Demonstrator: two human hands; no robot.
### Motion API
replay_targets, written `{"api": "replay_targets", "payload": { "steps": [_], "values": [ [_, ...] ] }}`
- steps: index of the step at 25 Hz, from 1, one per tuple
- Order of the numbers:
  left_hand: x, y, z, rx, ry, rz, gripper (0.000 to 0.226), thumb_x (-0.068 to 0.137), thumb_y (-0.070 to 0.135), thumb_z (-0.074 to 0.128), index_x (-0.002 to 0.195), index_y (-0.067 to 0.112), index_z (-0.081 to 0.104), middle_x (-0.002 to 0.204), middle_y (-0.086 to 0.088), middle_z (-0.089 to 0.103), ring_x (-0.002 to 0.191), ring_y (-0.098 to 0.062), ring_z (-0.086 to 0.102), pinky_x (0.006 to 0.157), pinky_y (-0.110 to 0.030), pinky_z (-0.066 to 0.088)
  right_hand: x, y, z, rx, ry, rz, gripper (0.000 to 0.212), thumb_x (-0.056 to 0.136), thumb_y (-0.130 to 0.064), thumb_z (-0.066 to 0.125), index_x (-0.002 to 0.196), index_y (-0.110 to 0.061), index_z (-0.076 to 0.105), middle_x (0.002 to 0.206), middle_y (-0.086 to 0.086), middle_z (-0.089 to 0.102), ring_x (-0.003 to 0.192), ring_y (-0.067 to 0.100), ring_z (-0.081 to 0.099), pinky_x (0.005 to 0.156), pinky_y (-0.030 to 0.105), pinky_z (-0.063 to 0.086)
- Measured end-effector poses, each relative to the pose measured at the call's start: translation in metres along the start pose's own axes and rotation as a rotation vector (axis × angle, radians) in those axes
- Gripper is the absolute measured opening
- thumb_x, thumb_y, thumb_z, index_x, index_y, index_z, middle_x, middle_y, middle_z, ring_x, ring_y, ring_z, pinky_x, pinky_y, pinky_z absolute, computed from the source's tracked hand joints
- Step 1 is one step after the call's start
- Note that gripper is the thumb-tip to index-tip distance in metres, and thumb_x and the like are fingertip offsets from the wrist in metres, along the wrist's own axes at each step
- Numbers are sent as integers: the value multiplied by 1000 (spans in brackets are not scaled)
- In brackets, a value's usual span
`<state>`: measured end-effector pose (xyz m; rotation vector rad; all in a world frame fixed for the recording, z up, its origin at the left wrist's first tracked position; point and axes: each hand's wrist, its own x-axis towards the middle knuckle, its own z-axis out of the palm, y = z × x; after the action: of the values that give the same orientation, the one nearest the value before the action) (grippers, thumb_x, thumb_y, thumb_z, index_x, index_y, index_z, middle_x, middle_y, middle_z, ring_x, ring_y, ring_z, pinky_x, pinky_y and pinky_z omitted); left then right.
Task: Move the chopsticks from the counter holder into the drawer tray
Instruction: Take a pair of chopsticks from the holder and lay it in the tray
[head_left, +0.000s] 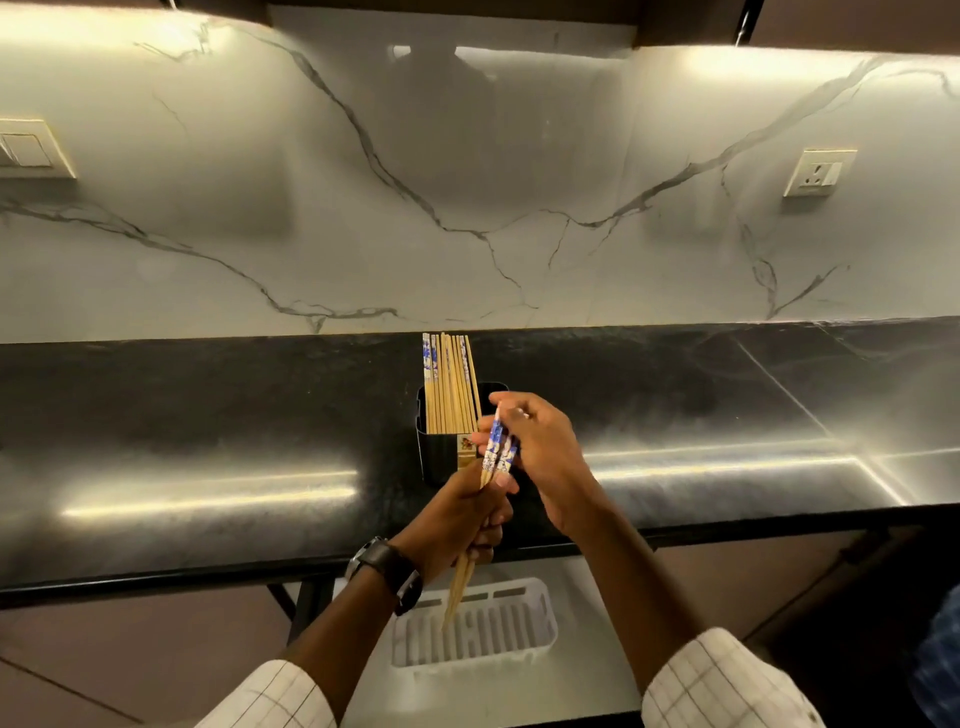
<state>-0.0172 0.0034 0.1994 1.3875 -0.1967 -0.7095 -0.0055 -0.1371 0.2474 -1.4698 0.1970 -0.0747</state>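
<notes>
A black square holder (441, 457) stands on the dark counter and holds several wooden chopsticks (451, 384), some with blue-and-white tops. My left hand (457, 525) grips a small bundle of chopsticks (496, 452) just in front of the holder; their thin ends point down toward the white slotted tray (540, 629) in the open drawer below. My right hand (540, 447) pinches the patterned top ends of that same bundle. The holder's right side is hidden behind my hands.
The black counter (208, 441) runs left to right, backed by a marble wall with a switch plate (31, 150) at left and a socket (818, 174) at right. The open drawer (587, 670) sits under the counter's front edge.
</notes>
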Motion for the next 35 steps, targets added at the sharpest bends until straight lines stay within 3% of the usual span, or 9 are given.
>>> {"api": "replay_targets", "payload": {
  "steps": [5, 10, 13, 20, 23, 25, 28, 32, 35],
  "values": [
    [-1, -11, -3, 48, -65, -80, 22, 107, 35, 42, 106, 14, 49, 66, 4, 45, 52, -9, 35, 48, -22, 33, 3, 17, -20, 33, -184, 103, 24, 98, -4, 62, 122, -6, 61, 98, 15, 79, 92, 27, 79, 74, 32, 63],
    [-5, -40, -26, 252, -184, -316, 25, 104, 42, 47, 108, 18, 53, 68, 5, 50, 53, -8, 39, 47, -21, 36, -13, 72, -40, 213, 21, 234, 28, 99, 1, 57, 125, -7, 58, 104, 20, 76, 95, 31, 78, 79, 42, 64],
    [-9, -71, -37, 348, -211, -435, 24, 102, 45, 51, 99, 23, 59, 68, 6, 51, 51, -7, 40, 46, -21, 35, -35, 120, -48, 209, -12, 362, 30, 101, -1, 55, 128, -11, 55, 116, 21, 68, 94, 32, 78, 74, 44, 64],
    [-19, -113, -74, 546, -203, -396, 32, 102, 41, 53, 106, 14, 71, 75, -2, 65, 51, -8, 51, 49, -21, 43, -23, 166, -78, 218, 168, 685, 24, 94, 14, 59, 114, 2, 57, 101, 29, 68, 82, 39, 74, 57, 46, 63],
    [-25, -128, -80, 303, 188, -322, 28, 99, 28, 62, 106, 3, 72, 93, -19, 76, 65, -23, 71, 65, -35, 62, -20, 186, -80, 265, 258, 833, 34, 97, 16, 52, 130, 7, 50, 101, 31, 64, 82, 43, 68, 75, 57, 61],
    [-22, -139, -68, -69, 513, -304, 22, 97, 18, 66, 105, -1, 70, 100, -25, 75, 85, -35, 75, 84, -49, 62, -19, 197, -75, 258, 270, 902, 39, 99, 14, 50, 137, 7, 48, 108, 33, 63, 84, 45, 65, 91, 60, 55],
    [-8, -155, -49, -592, 861, -378, 14, 96, 3, 64, 105, -7, 65, 100, -25, 71, 90, -38, 70, 87, -52, 57, -19, 205, -68, 232, 277, 972, 36, 100, 13, 50, 136, 11, 50, 124, 36, 59, 103, 50, 64, 101, 61, 50],
    [11, -169, -43, -916, 1025, -450, 19, 98, 0, 60, 116, -2, 61, 105, -21, 68, 88, -31, 68, 90, -47, 52, -15, 209, -62, 380, 356, 1071, 17, 104, 9, 41, 94, 11, 54, 141, 33, 53, 131, 48, 53, 112, 57, 40],
    [22, -177, -43, -1060, 986, -506, 15, 106, 11, 48, 98, 9, 60, 102, -14, 65, 95, -27, 64, 101, -45, 49, -8, 219, -61, 573, 499, 1139, 22, 108, 1, 39, 99, 12, 57, 146, 24, 54, 137, 34, 53, 115, 50, 39]
  ]
}}
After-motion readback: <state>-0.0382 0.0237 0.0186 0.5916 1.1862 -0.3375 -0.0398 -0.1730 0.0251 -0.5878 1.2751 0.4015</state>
